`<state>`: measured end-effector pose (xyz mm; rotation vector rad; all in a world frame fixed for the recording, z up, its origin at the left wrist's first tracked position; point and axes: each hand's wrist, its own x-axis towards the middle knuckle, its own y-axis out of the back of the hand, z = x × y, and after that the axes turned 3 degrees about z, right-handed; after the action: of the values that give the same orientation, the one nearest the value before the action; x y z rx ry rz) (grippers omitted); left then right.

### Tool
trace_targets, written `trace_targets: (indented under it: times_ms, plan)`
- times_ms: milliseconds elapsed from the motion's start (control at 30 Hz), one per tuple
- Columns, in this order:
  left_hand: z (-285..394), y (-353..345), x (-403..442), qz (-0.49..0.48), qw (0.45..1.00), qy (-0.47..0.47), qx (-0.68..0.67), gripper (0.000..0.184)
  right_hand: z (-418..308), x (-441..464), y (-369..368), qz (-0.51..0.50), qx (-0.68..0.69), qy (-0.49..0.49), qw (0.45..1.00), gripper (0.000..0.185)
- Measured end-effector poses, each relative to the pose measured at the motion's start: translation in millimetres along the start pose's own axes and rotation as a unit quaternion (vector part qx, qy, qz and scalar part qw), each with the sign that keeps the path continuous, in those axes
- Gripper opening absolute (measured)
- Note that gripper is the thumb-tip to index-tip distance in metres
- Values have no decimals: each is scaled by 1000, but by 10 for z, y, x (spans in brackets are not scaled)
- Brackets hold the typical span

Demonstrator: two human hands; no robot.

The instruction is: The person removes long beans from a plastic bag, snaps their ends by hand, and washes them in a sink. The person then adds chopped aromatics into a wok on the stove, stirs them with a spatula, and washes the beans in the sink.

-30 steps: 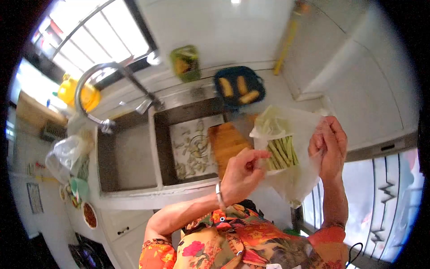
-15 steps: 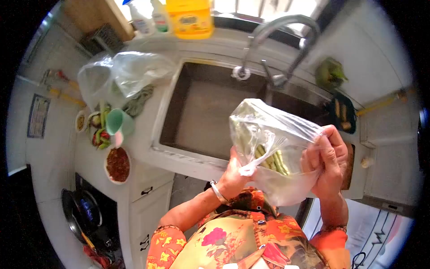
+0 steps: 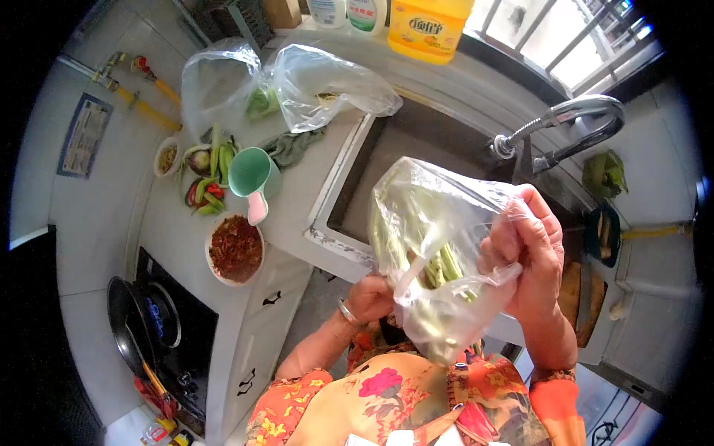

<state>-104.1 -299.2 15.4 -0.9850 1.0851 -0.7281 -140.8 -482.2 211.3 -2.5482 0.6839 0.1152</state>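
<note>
A clear plastic bag (image 3: 405, 215) hangs between my two hands, in front of the sink. Long pale-green vegetable stalks (image 3: 446, 269) show through its opening and its thin wall. My right hand (image 3: 537, 256) pinches the bag's rim on the right, fingers bent over the film. On the other side my left hand (image 3: 370, 299), a bracelet at its wrist, is closed at the bag's left edge; its fingertips are partly hidden.
Behind the bag lies the sink (image 3: 342, 201) with a curved faucet (image 3: 587, 108). To the left stand a green dipper (image 3: 254, 175), a bowl of reddish-brown food (image 3: 235, 250), vegetables (image 3: 212, 167) and more plastic bags (image 3: 316, 82). A wok (image 3: 126, 327) sits on the stove.
My view has turned toward the left, so the counter and stove show more. The bag is tilted more upright, and my left hand has moved lower along its edge.
</note>
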Motion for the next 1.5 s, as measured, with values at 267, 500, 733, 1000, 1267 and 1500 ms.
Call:
trace_targets:
  times_ms: [267,500,733,1000,1267,1500]
  plan:
    - [19,20,98,-261,960,1,-101,63,15,258,258,50,-121,39,991,14]
    - [180,45,191,-166,986,-11,-6,62,-200,254,434,46,-478,139,866,67]
    - [278,-171,318,-157,986,-15,47,58,-455,107,138,-190,-771,136,593,12]
    - [346,-262,353,-149,973,-22,174,58,-204,418,128,-234,-791,50,564,43]
    - [278,-215,338,-149,985,40,76,61,-275,594,52,-140,-647,152,734,19]
    - [279,-26,324,-207,977,35,30,64,-289,504,142,-199,-650,49,732,8]
